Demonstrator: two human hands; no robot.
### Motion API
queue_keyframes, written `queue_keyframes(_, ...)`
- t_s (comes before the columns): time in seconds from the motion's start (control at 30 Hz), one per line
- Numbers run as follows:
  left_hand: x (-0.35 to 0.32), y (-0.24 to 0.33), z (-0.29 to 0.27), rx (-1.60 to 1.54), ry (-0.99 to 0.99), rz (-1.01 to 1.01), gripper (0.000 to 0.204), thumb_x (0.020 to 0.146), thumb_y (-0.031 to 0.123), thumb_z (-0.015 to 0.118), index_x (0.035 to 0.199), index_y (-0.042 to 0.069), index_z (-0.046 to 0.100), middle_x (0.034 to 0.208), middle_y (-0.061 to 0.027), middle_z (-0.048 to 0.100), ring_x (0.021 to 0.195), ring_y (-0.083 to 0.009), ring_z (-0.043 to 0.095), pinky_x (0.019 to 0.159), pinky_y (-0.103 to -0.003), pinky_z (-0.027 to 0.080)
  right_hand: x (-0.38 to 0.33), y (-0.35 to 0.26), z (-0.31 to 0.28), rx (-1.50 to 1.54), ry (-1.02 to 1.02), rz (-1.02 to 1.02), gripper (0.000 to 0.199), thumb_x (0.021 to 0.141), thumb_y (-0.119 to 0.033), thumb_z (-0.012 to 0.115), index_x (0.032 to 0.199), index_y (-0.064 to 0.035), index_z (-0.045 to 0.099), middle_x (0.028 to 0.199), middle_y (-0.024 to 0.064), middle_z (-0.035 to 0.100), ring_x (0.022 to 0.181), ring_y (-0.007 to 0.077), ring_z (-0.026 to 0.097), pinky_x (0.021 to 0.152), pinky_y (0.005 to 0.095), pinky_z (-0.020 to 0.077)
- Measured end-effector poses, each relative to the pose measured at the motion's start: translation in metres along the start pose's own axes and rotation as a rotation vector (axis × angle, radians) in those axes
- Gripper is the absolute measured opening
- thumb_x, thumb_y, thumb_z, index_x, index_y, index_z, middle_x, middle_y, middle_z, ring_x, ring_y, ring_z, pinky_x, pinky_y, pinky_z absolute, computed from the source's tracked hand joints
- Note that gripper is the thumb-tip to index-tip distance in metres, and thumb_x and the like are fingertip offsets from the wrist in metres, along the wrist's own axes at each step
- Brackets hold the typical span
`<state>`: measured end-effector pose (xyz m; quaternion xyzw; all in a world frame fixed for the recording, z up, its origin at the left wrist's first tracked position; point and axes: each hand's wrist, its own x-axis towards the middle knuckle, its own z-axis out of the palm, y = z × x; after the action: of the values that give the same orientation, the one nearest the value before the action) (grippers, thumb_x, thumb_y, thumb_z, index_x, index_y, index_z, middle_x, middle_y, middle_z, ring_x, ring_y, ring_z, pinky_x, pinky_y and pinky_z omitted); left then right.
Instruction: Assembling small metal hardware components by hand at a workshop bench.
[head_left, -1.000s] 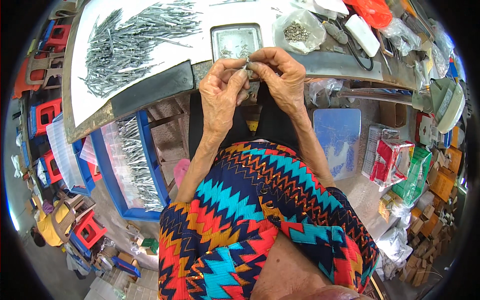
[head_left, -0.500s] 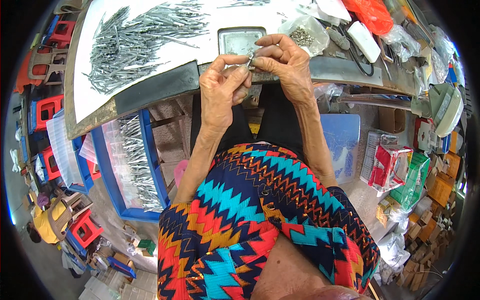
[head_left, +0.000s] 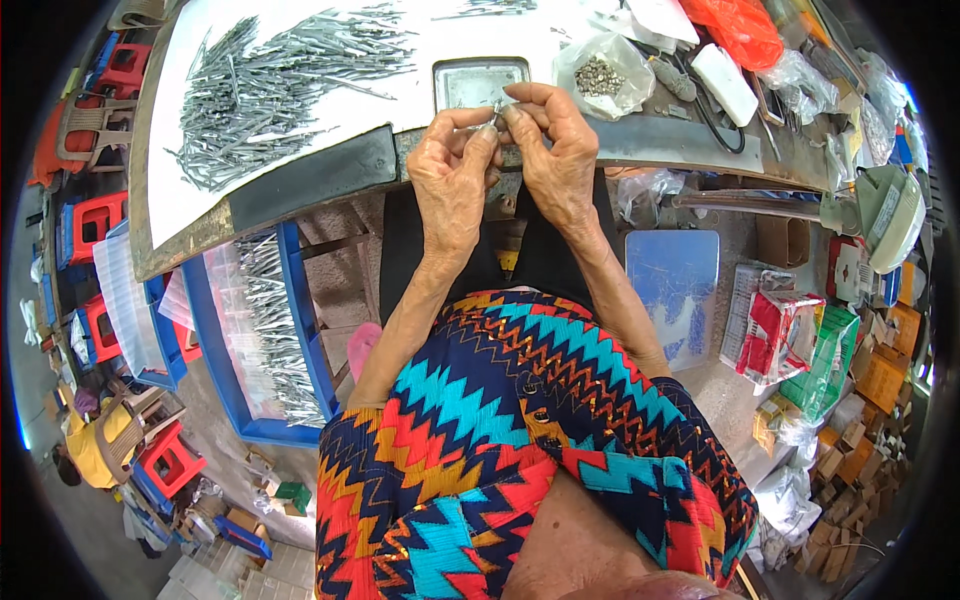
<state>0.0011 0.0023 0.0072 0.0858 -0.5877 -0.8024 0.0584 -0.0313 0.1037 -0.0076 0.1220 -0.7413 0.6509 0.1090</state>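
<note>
Left hand [head_left: 446,180] and right hand [head_left: 556,165] pinch a metal piece [head_left: 497,112], seemingly unfinished; whether heaped rods [head_left: 255,110] are done is unclear.

One wide fisheye looks down from the head — toward the hands [head_left: 447,180].

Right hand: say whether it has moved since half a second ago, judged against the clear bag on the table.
Yes: the right hand has moved left, now covering less of the clear bag.
</note>
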Motion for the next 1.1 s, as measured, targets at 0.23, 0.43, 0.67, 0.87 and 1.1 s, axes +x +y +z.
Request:
queue_keyframes(0.23, 0.005, -0.003, -0.002, -0.113, -0.031, -0.006, 0.012, 0.084, 0.002, 0.052, 0.095, 0.0, 0.055, 0.062, 0.0002, 0.054, 0.047, -0.0007, 0.04, 0.039, -0.015, 0.03, 0.001, -0.002, 0.01, -0.082, 0.081, -0.103, 0.016, 0.084, -0.005, 0.051, 0.096, 0.0052, 0.051, 0.068, 0.0104, 0.059, 0.052, 0.0122, 0.056, 0.046, 0.0254, 0.0439)
queue_keyframes(0.43, 0.001, 0.001, 0.0, -0.153, -0.042, -0.044, 0.015, 0.084, 0.005, 0.054, 0.098, 0.0, 0.054, 0.065, -0.0035, 0.055, 0.044, -0.0026, 0.035, 0.038, -0.016, 0.024, 0.01, -0.005, 0.007, 0.182, 0.066, 0.138, 0.025, 0.088, -0.016, 0.051, 0.104, 0.0037, 0.052, 0.074, 0.0012, 0.055, 0.063, 0.0064, 0.049, 0.055, 0.0195, 0.0408)
queue_keyframes(0.67, 0.001, 0.002, -0.005, -0.182, -0.1, -0.007, 0.015, 0.084, 0.006, 0.054, 0.097, -0.001, 0.054, 0.065, -0.0035, 0.054, 0.044, -0.0025, 0.036, 0.038, -0.016, 0.024, 0.008, -0.004, 0.005, 0.48, 0.02, 0.263, 0.025, 0.086, -0.013, 0.053, 0.104, 0.0056, 0.05, 0.075, 0.0028, 0.054, 0.065, 0.0068, 0.049, 0.056, 0.0197, 0.0409)
queue_keyframes(0.87, 0.0, -0.001, -0.006, -0.213, -0.044, 0.0, 0.014, 0.084, 0.004, 0.052, 0.097, 0.0, 0.054, 0.064, -0.0035, 0.054, 0.045, -0.0026, 0.036, 0.039, -0.016, 0.025, 0.005, -0.011, 0.009, 0.402, -0.003, 0.305, 0.026, 0.087, -0.012, 0.054, 0.107, 0.0037, 0.051, 0.076, 0.0007, 0.053, 0.066, 0.0056, 0.047, 0.059, 0.0189, 0.0396)
queue_keyframes(1.1, 0.0, -0.001, -0.006, -0.187, -0.016, 0.007, 0.014, 0.084, 0.005, 0.052, 0.097, -0.001, 0.054, 0.064, -0.0039, 0.054, 0.045, -0.0028, 0.036, 0.039, -0.016, 0.025, 0.002, -0.012, 0.017, 0.422, -0.025, 0.255, 0.024, 0.089, -0.015, 0.053, 0.105, 0.0022, 0.051, 0.073, -0.0018, 0.05, 0.063, 0.0032, 0.042, 0.054, 0.0185, 0.0368)
